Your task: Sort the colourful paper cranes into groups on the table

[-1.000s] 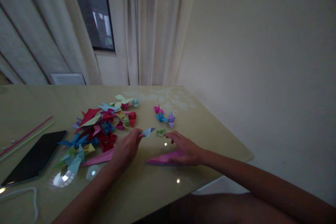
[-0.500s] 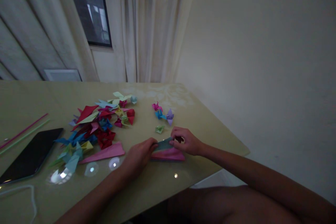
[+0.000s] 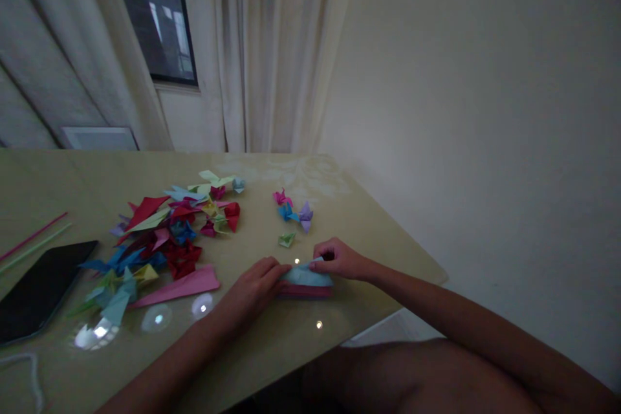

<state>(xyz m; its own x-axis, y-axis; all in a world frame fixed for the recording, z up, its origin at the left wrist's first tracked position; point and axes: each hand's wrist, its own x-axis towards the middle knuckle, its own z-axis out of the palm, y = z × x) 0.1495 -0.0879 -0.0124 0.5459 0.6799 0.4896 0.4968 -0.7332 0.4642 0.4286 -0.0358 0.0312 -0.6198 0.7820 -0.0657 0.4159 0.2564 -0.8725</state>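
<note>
A light blue sheet of paper is stretched between my two hands, just over a pink sheet or stack of paper on the table. My left hand pinches its left end, the fingers closed. At the right end my right hand grips the paper between thumb and bent fingers. Past my hands lies a small green folded paper piece. Behind it sit a blue folded piece, a purple one and a magenta one.
A heap of colourful folded papers covers the table's left middle, a long pink folded piece in front. Further left are a black phone, two thin sticks and a white cable. The table's edge slants down on the right.
The blue paper has tilted so its lighter face shows, and it sits lower over the pink paper. Both hands keep their hold. The whole view has shifted slightly.
</note>
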